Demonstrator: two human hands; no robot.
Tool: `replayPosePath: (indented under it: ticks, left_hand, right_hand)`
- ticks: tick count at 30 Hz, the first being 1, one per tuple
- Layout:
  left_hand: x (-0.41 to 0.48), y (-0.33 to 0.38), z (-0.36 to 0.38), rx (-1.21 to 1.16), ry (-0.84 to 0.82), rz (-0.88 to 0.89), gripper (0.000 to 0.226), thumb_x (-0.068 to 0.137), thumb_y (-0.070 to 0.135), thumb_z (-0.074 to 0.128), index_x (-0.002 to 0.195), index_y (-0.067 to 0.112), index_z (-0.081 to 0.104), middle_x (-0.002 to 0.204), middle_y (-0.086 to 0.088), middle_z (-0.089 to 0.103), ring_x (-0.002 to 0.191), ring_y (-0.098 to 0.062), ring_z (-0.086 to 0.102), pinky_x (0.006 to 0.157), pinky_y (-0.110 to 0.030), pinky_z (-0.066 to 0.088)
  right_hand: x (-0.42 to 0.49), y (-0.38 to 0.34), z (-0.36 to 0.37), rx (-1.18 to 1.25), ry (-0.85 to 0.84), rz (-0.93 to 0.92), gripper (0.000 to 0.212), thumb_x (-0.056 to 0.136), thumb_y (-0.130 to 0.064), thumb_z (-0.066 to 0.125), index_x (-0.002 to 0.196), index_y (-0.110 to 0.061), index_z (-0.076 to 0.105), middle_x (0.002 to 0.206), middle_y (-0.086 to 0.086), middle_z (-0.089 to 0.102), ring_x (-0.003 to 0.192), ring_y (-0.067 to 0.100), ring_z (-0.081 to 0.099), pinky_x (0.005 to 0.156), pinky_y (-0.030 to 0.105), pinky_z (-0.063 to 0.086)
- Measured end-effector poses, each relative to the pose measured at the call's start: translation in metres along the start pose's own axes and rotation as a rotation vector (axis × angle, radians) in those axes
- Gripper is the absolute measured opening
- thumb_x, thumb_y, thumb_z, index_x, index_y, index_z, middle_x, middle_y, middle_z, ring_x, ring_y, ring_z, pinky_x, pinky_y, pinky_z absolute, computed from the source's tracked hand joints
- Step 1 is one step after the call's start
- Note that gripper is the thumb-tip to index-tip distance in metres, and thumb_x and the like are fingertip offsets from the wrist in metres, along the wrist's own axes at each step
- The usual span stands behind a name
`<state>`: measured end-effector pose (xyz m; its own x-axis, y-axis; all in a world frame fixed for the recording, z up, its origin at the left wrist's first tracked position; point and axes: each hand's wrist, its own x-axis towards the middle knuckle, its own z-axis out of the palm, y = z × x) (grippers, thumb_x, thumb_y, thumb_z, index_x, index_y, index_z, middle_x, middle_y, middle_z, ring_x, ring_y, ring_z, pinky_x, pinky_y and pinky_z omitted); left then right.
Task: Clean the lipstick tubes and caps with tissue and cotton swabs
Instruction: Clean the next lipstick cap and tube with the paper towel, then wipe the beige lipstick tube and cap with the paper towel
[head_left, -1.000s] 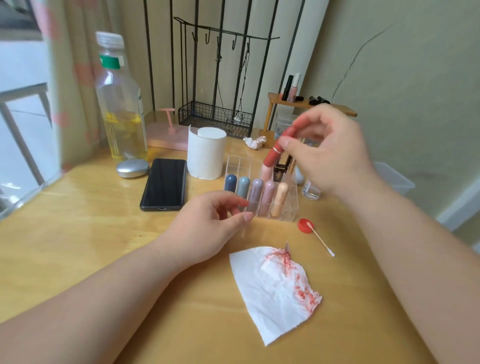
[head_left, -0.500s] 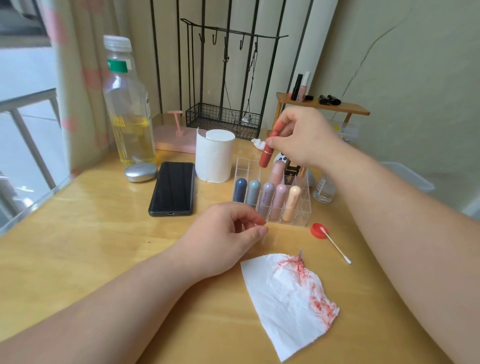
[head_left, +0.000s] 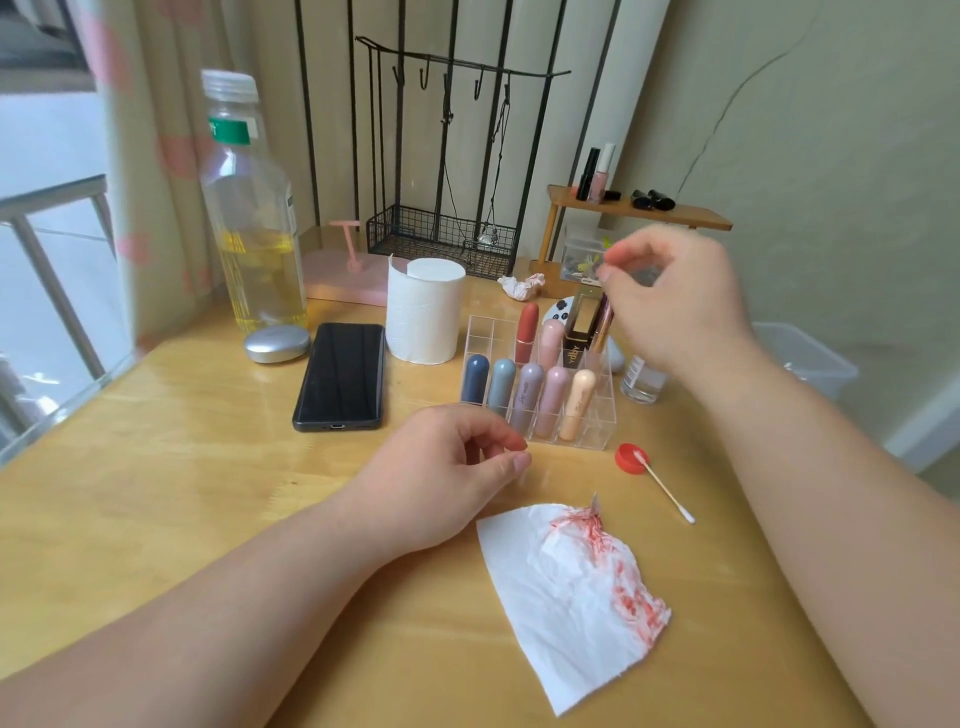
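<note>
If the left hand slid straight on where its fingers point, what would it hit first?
Likely the red cap, where a cotton swab rests; the left hand points right along the table. It may graze the clear organizer first.

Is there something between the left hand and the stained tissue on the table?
Nothing visible does. The left hand lies up and left of the tissue; only bare table lies between them.

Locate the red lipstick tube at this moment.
In the head view, near centre, the red lipstick tube stands upright in the back row of the clear organizer, just left of a pale pink tube and right of the tissue roll.
</note>
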<state>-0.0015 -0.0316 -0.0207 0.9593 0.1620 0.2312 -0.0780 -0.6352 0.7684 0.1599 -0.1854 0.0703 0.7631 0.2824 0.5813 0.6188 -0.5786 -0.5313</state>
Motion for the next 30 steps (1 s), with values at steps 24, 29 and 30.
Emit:
replayPosePath:
  ticks: [24,29,30]
  left_hand:
    - [0.000,0.002,0.001,-0.030,-0.003,-0.004,0.008,0.091,0.035,0.071,0.093,0.030,0.077,0.079,0.012,0.069,0.073,0.001,0.057,0.061,-0.010,0.044]
    - [0.000,0.002,0.000,-0.043,-0.015,0.002,0.009,0.091,0.033,0.071,0.094,0.027,0.077,0.079,0.010,0.069,0.078,-0.002,0.058,0.062,-0.011,0.045]
    - [0.000,0.002,0.000,-0.042,-0.016,0.003,0.009,0.091,0.033,0.071,0.093,0.027,0.077,0.079,0.010,0.069,0.078,-0.003,0.058,0.063,-0.012,0.046]
  right_hand:
    - [0.051,-0.016,0.026,-0.415,-0.754,-0.213,0.105,0.072,-0.025,0.085,0.155,-0.034,0.021,0.092,-0.015,0.069,0.082,0.003,0.062,0.068,0.025,0.045]
    - [0.056,-0.011,0.031,-0.399,-0.759,-0.216,0.099,0.072,-0.022,0.087,0.152,-0.034,0.029,0.086,-0.014,0.070,0.081,0.005,0.066,0.067,0.026,0.049]
    - [0.057,-0.010,0.030,-0.399,-0.755,-0.214,0.097,0.073,-0.024,0.087,0.151,-0.035,0.031,0.086,-0.014,0.071,0.081,0.005,0.066,0.069,0.027,0.051]
